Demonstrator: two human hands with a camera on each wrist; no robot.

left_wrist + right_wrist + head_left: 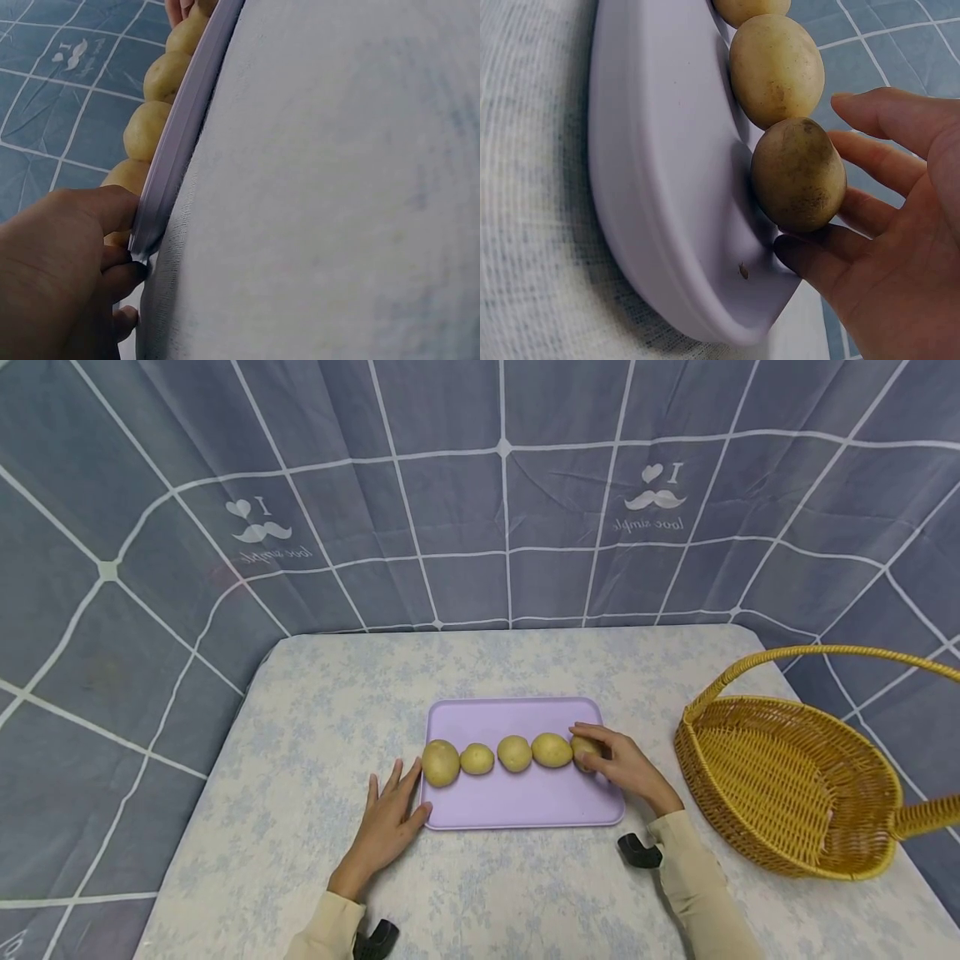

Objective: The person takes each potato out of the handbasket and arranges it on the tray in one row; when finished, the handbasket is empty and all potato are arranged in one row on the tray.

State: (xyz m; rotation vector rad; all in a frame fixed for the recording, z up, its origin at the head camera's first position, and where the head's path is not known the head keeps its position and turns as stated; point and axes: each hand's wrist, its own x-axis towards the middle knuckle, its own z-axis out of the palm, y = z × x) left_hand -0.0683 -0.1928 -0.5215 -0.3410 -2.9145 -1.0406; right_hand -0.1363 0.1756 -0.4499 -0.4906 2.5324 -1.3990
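Several potatoes stand in a row across a lilac tray (517,806), the largest potato (440,763) at its left end. My left hand (386,827) lies with fingers spread beside the tray's left edge. Its thumb touches the rim near the front corner; in the left wrist view, fingertips (124,279) meet the tray's edge. My right hand (626,766) curves its fingers round the rightmost potato (799,176), a darker, browner one resting on the tray. The neighbouring potato (776,71) touches it. In the head view, the fingers partly hide the rightmost potato.
A yellow wicker basket (720,781) with a tall handle stands right of the tray, near my right forearm. Pale patterned cloth covers the table (330,693). A blue-grey checked curtain (465,502) hangs behind. A small brown speck (743,271) lies on the tray.
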